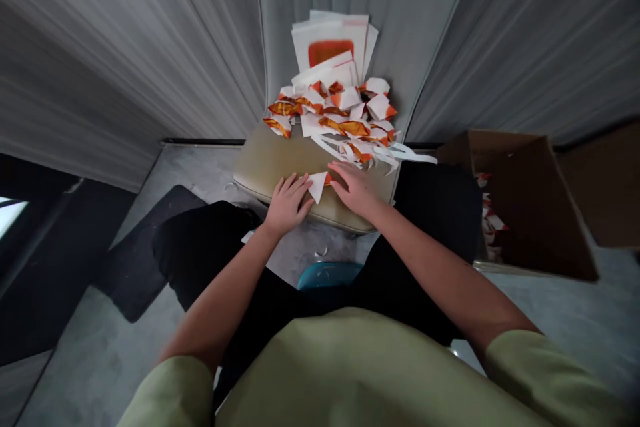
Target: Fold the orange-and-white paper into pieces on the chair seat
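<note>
A small folded paper triangle (pixel 317 187), white with an orange corner, lies near the front edge of the padded chair seat (pixel 255 163). My left hand (pixel 287 203) rests flat with fingers spread, its fingertips and thumb touching the triangle's left side. On the other side, my right hand (pixel 356 188) has its fingers apart, the thumb and a fingertip at the orange corner. Just beyond my hands is a heap of folded orange-and-white paper pieces (pixel 345 127), with white paper strips (pixel 407 155) at its near right side.
Flat printed sheets (pixel 305 40) lie stacked against the chair back behind the heap. To the right, an open cardboard box (pixel 545 213) contains several similar folded pieces. A blue stool (pixel 330 275) shows between my knees, and a dark mat (pixel 145 253) lies on the floor at left.
</note>
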`<move>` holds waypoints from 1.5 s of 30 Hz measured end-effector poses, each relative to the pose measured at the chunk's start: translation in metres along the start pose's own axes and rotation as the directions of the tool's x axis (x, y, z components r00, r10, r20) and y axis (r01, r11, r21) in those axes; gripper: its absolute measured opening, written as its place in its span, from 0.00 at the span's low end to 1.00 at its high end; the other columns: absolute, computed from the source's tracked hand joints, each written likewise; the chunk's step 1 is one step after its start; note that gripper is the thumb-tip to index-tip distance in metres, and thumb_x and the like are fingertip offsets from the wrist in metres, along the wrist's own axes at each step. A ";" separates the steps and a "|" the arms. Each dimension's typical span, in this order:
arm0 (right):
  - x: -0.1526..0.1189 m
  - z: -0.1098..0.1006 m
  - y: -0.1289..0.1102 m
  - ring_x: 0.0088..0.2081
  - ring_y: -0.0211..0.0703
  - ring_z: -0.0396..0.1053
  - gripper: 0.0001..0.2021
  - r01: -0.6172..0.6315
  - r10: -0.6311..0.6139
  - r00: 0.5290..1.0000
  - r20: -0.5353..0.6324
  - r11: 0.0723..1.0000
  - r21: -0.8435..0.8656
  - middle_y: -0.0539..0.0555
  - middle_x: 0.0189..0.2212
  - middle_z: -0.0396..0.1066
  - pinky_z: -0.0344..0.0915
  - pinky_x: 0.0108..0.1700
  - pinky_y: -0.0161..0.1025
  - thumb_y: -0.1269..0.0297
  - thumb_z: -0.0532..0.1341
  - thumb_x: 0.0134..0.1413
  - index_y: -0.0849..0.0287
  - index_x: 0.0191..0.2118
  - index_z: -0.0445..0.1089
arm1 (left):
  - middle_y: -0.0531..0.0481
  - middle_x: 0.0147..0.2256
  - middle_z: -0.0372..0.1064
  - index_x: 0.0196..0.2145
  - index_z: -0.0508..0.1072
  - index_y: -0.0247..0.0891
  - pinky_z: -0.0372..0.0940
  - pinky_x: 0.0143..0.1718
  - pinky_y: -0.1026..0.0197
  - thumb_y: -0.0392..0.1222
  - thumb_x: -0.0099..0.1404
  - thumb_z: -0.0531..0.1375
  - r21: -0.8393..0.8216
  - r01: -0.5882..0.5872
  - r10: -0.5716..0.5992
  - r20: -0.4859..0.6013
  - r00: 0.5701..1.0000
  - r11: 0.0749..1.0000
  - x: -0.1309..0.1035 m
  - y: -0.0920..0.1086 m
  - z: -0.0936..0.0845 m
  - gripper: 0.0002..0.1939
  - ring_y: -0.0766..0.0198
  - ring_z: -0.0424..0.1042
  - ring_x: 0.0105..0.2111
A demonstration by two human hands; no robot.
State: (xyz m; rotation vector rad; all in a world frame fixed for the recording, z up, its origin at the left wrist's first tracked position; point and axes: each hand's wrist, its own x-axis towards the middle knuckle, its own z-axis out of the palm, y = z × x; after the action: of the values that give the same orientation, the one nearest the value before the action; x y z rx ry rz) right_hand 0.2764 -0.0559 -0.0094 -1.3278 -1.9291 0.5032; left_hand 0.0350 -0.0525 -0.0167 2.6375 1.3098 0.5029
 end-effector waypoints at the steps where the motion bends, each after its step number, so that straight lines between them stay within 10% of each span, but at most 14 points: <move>1: -0.002 -0.002 0.000 0.62 0.52 0.67 0.21 -0.013 0.014 0.999 -0.042 0.999 0.041 0.62 0.60 0.73 0.60 0.67 0.57 0.65 0.57 0.64 0.59 0.60 0.71 | 0.37 0.65 0.65 0.62 0.70 0.37 0.55 0.66 0.36 0.52 0.72 0.58 0.009 -0.013 0.013 -0.013 1.000 1.000 -0.006 0.004 -0.001 0.26 0.42 0.60 0.68; 11: -0.025 -0.014 -0.018 0.56 0.53 0.71 0.16 -0.140 0.190 0.969 -0.160 0.951 0.276 0.60 0.52 0.77 0.62 0.63 0.55 0.61 0.59 0.62 0.56 0.53 0.75 | 0.39 0.46 0.79 0.41 0.79 0.41 0.67 0.53 0.46 0.44 0.66 0.62 -0.188 0.159 -0.169 -0.042 0.985 0.969 -0.037 0.031 -0.023 0.10 0.47 0.76 0.49; 19: -0.007 0.012 -0.025 0.37 0.44 0.74 0.19 -0.255 0.338 0.941 -0.019 0.743 0.619 0.54 0.38 0.79 0.71 0.44 0.43 0.50 0.61 0.59 0.56 0.49 0.76 | 0.47 0.34 0.78 0.38 0.76 0.37 0.68 0.36 0.61 0.58 0.69 0.54 -0.558 0.354 -0.486 -0.103 0.868 0.751 0.009 0.034 -0.034 0.21 0.60 0.75 0.33; 32: 0.073 -0.002 -0.004 0.28 0.38 0.66 0.17 -0.262 0.457 0.888 0.043 0.426 0.866 0.45 0.25 0.72 0.64 0.33 0.36 0.48 0.73 0.45 0.55 0.30 0.73 | 0.48 0.33 0.79 0.35 0.80 0.37 0.69 0.39 0.58 0.61 0.56 0.65 -0.739 0.274 -0.383 0.023 0.923 0.616 0.106 0.019 -0.050 0.23 0.57 0.75 0.35; 45: 0.100 -0.014 -0.013 0.24 0.39 0.71 0.14 -0.472 0.391 0.800 0.455 -0.058 0.880 0.51 0.25 0.75 0.68 0.27 0.35 0.57 0.53 0.67 0.57 0.39 0.72 | 0.47 0.38 0.80 0.51 0.78 0.39 0.72 0.35 0.58 0.48 0.54 0.66 -0.887 0.184 -0.310 0.050 0.950 0.424 0.150 -0.006 -0.052 0.26 0.61 0.76 0.33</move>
State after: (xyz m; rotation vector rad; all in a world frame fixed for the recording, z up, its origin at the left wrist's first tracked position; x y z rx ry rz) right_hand 0.2582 0.0293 0.0433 -0.8322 -0.5669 1.8268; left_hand 0.0966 0.0699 0.0643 1.5040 0.9961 0.9817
